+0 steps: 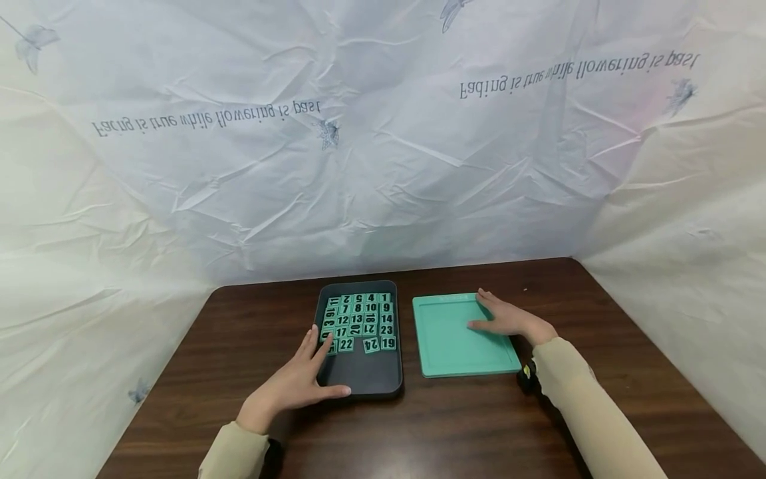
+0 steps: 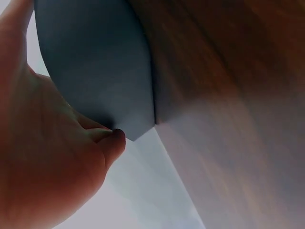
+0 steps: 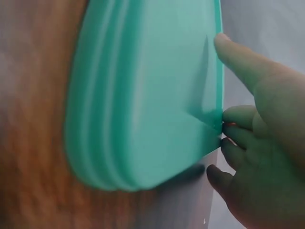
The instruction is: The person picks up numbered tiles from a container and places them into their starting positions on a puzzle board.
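Note:
A dark grey tray (image 1: 365, 376) lies on the table with several green number tiles (image 1: 359, 322) packed in its far half. My left hand (image 1: 299, 382) rests on the tray's near left corner, fingers straight over the lowest tiles, thumb along the front rim. In the left wrist view the thumb (image 2: 112, 140) touches the grey tray (image 2: 95, 71). To the right lies an empty teal board (image 1: 455, 346). My right hand (image 1: 509, 320) lies flat on its far right part. The right wrist view shows that right hand (image 3: 257, 143) at the edge of the teal board (image 3: 143, 95).
The brown wooden table (image 1: 239, 346) is walled at the back and on both sides by a crumpled white printed sheet (image 1: 383, 166). A black wrist camera (image 1: 526, 376) sits by my right sleeve. Bare wood runs along the near edge.

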